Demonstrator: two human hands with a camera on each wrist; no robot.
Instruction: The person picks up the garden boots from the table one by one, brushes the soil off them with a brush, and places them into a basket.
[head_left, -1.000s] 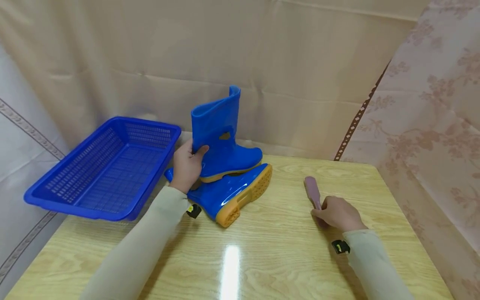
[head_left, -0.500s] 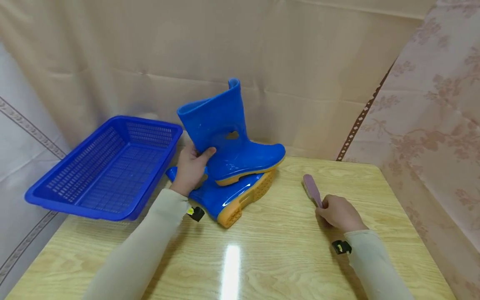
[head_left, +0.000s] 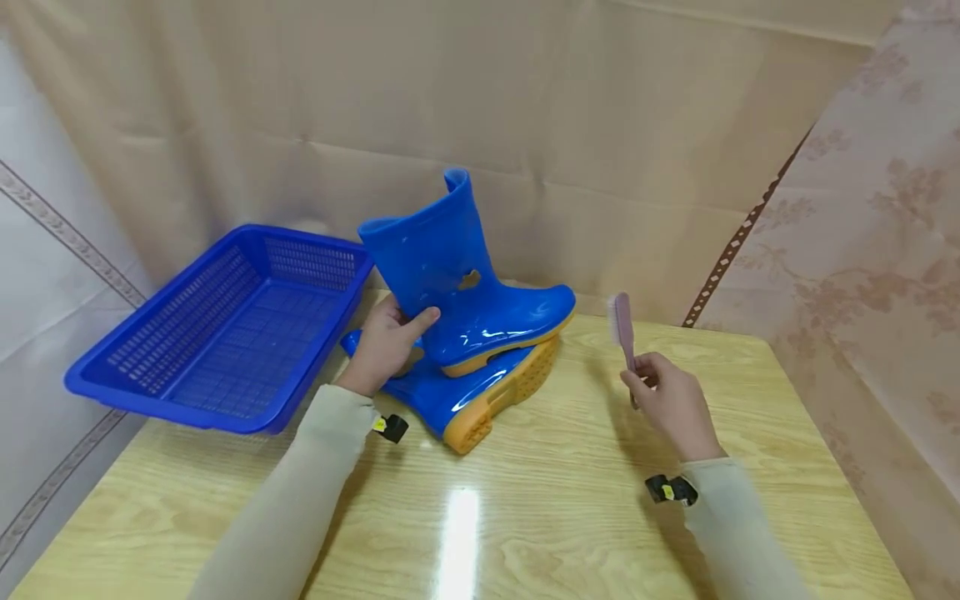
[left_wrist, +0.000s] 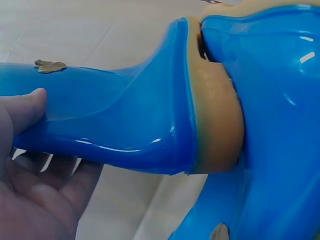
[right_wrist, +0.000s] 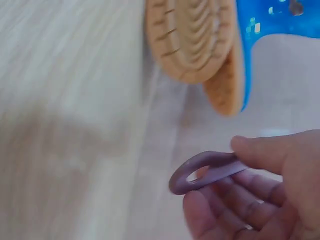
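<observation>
On the wooden table (head_left: 540,492), the left hand (head_left: 386,343) gripped an upright blue boot (head_left: 465,283) above its fallen twin (head_left: 468,392); the right hand (head_left: 670,402) held a pink brush (head_left: 622,325) aloft beside them.

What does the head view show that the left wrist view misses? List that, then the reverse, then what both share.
Only the head view: the blue basket overhanging the table edge, the right hand holding the pink brush up off the table, and the curtains behind.

Only the left wrist view: a close look at the tan heel of the held boot against the lying boot, and the left palm under the shaft.

Both: the left hand gripping the upright blue boot by its shaft, above the second boot on its side, and a brown smudge on the shaft.
</observation>
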